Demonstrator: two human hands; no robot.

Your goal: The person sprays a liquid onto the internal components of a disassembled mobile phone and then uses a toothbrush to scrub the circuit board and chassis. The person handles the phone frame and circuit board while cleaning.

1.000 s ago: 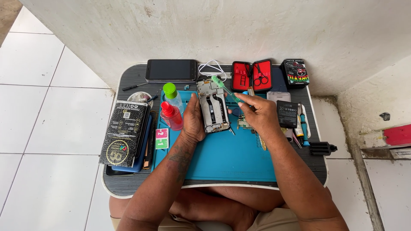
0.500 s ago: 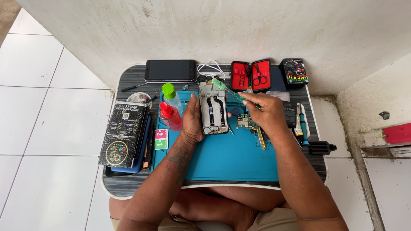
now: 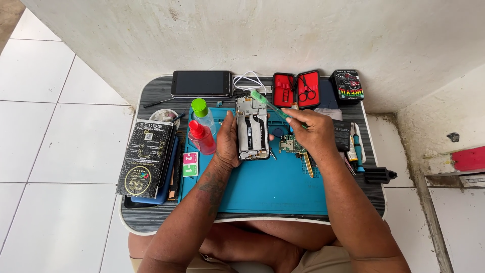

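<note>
The dark ribbed tabletop (image 3: 151, 222) on your lap carries a blue rubber work mat (image 3: 273, 187). On the mat lies an opened phone frame with its grey metal insides showing (image 3: 252, 128); your left hand (image 3: 228, 141) curls around its left edge, steadying it. Your right hand (image 3: 316, 132) pinches a thin green brush (image 3: 268, 104), its head touching the frame's top. A small green circuit board (image 3: 289, 145) rests just beside your right hand.

Black box (image 3: 146, 157) left, dark phone screen (image 3: 201, 83)
</note>
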